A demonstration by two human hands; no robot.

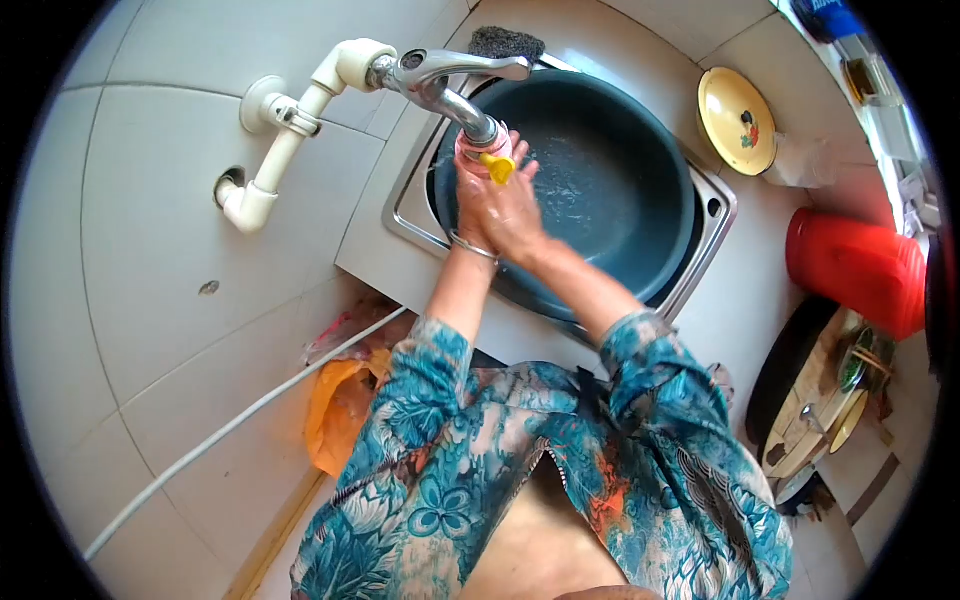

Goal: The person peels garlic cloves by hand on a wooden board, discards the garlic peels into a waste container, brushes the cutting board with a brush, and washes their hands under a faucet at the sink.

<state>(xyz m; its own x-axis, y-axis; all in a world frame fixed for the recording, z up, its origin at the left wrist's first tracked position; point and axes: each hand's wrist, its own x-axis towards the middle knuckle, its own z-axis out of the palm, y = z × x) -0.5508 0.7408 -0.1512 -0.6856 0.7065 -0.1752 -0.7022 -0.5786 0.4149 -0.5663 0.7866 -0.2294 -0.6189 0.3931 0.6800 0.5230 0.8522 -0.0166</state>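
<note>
Below the spout of the metal tap [440, 85], my two hands are pressed together, wet. My left hand [468, 195] is at the left, a silver bangle [473, 246] around its wrist. Across it lies my right hand [512, 208]. Stretched fingertips show beside the spout, partly hidden by it; neither hand visibly holds an object. Something pink with a yellow piece [497, 167] is fixed at the spout's end and covers part of the hands. Beneath them, a large dark basin [625, 180] with some water in it sits in the steel sink [715, 205].
White pipe [282, 160] feeds the tap from the tiled wall. A dark scrubber [505, 44] lies behind the basin. To the right are a yellow enamel plate [737, 120], a red container [855, 270] and a wooden board [800, 410]. An orange bag [340, 415] is low at left.
</note>
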